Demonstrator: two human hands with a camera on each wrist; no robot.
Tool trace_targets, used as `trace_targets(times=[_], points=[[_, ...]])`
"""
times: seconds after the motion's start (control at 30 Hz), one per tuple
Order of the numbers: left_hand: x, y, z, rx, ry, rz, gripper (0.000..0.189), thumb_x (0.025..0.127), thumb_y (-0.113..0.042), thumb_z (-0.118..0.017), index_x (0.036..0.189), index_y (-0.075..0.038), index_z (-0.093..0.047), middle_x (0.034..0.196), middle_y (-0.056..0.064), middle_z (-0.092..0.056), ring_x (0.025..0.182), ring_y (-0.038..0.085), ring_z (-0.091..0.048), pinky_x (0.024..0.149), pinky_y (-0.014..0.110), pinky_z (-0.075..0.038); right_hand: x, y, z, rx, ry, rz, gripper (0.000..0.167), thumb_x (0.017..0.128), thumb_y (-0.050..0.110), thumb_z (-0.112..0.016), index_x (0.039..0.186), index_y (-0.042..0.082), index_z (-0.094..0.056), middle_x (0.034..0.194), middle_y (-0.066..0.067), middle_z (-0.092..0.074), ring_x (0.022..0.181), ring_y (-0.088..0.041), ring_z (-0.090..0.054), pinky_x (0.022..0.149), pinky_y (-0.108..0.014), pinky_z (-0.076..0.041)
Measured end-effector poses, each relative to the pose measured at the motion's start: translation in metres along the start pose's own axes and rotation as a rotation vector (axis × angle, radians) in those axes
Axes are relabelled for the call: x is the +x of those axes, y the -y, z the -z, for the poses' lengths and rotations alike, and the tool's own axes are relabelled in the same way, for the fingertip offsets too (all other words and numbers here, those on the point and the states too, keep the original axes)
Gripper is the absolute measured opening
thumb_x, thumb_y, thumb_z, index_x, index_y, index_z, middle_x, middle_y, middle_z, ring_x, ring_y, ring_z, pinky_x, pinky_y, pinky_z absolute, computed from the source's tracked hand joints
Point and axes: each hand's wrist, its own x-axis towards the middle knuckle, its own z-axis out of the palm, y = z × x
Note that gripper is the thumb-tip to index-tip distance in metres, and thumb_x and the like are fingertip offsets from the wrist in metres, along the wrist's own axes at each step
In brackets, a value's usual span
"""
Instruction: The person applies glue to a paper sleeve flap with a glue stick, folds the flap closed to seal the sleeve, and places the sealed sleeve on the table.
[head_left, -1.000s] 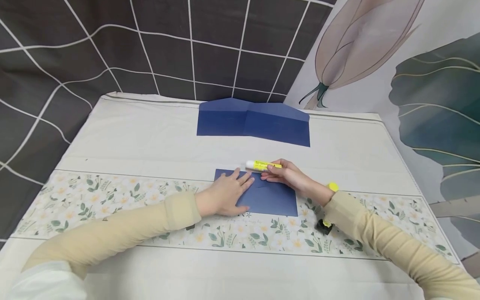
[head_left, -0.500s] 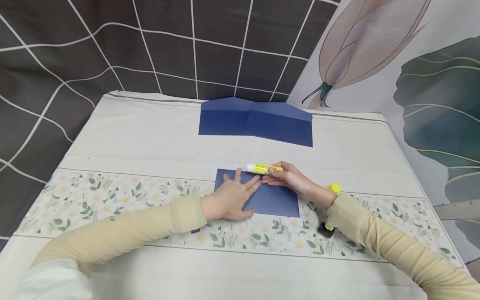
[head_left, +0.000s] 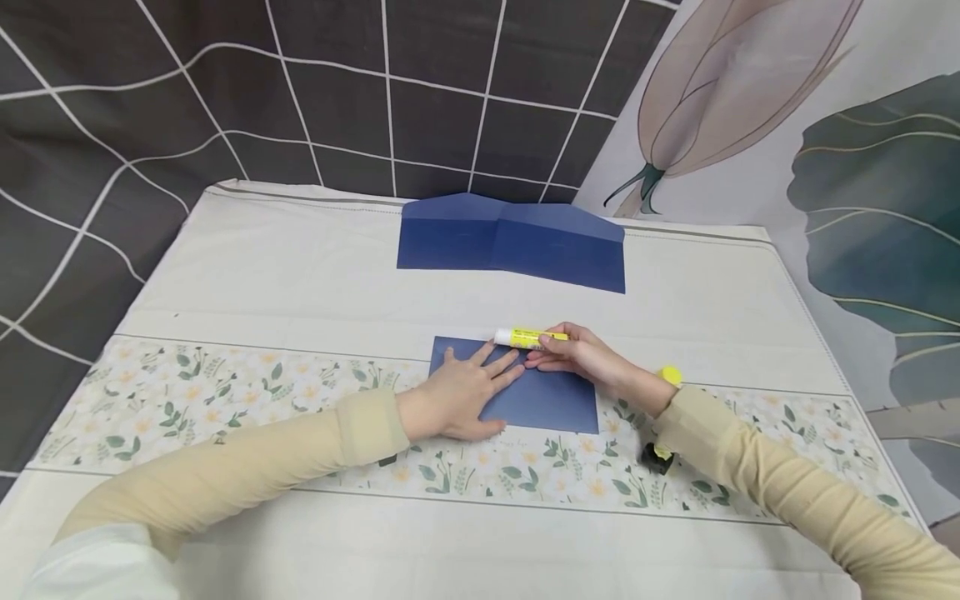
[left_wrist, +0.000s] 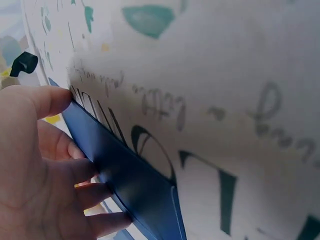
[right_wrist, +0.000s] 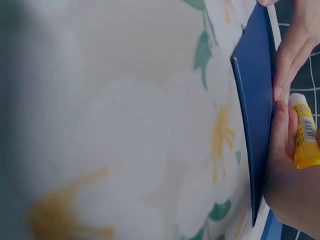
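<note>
A blue envelope (head_left: 551, 404) lies flat on the patterned band of the tablecloth, in front of the person. My left hand (head_left: 463, 396) rests on its left half with the fingers spread and straight, the thumb at the near edge. My right hand (head_left: 577, 354) holds a yellow glue stick (head_left: 525, 337) with a white end, sideways over the far edge of the envelope. Some right fingertips touch the paper beside the left fingertips. In the right wrist view, the glue stick (right_wrist: 305, 132) sits above the fingers, and the envelope (right_wrist: 252, 100) is seen edge-on.
Behind lies a folded dark blue paper (head_left: 450, 242) with raised flaps, along the table's far edge. A yellow cap (head_left: 670, 375) and a black-and-yellow object (head_left: 657, 457) are by the right sleeve, partly hidden. Another small dark thing (head_left: 387, 460) shows beside the left cuff.
My left hand has slid a little to the right over the envelope, its fingertips now nearer the right hand. The right hand still holds the glue stick in about the same place.
</note>
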Motion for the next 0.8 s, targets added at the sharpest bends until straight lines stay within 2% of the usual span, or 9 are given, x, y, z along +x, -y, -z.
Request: trace_targets(times=[0.1, 0.27, 0.5, 0.8], points=[[-0.0003, -0.0014, -0.0003, 0.013, -0.003, 0.001, 0.078, 0.092, -0.058, -0.046, 0.155, -0.021, -0.018, 0.162, 0.001, -0.011, 0.149, 0.032, -0.012, 0.096, 0.071, -0.038, -0.0013, 0.0006, 0.0004, 0.063, 0.003, -0.007, 0.029, 0.103, 0.02, -0.042, 0.119, -0.003, -0.036, 0.098, -0.002, -0.067, 0.09, -0.008, -0.07, 0.087, -0.022, -0.055], [-0.0007, -0.004, -0.0006, 0.039, 0.004, -0.001, 0.075, 0.092, -0.06, -0.045, 0.154, -0.029, -0.018, 0.162, 0.003, -0.012, 0.149, 0.035, -0.013, 0.095, 0.072, -0.038, -0.0033, 0.0007, -0.0008, 0.133, 0.014, -0.019, 0.026, 0.103, 0.021, -0.041, 0.118, -0.001, -0.036, 0.096, -0.002, -0.066, 0.089, -0.009, -0.07, 0.087, -0.022, -0.055], [0.0007, -0.0039, -0.0006, 0.024, 0.022, 0.003, 0.075, 0.091, -0.061, -0.046, 0.154, -0.031, -0.016, 0.162, 0.002, -0.012, 0.148, 0.034, -0.014, 0.096, 0.073, -0.037, -0.0022, -0.0007, -0.0039, 0.112, 0.006, -0.021, 0.028, 0.103, 0.019, -0.041, 0.12, -0.003, -0.036, 0.098, -0.004, -0.065, 0.09, -0.009, -0.07, 0.088, -0.022, -0.054], [0.0018, -0.0069, 0.0032, -0.035, 0.025, 0.019, 0.077, 0.091, -0.059, -0.048, 0.154, -0.026, -0.02, 0.161, 0.005, -0.015, 0.147, 0.038, -0.014, 0.095, 0.076, -0.034, -0.0025, 0.0007, -0.0045, 0.081, 0.0, -0.015, 0.032, 0.103, 0.02, -0.043, 0.122, -0.004, -0.035, 0.098, -0.003, -0.066, 0.089, -0.008, -0.07, 0.088, -0.021, -0.054]])
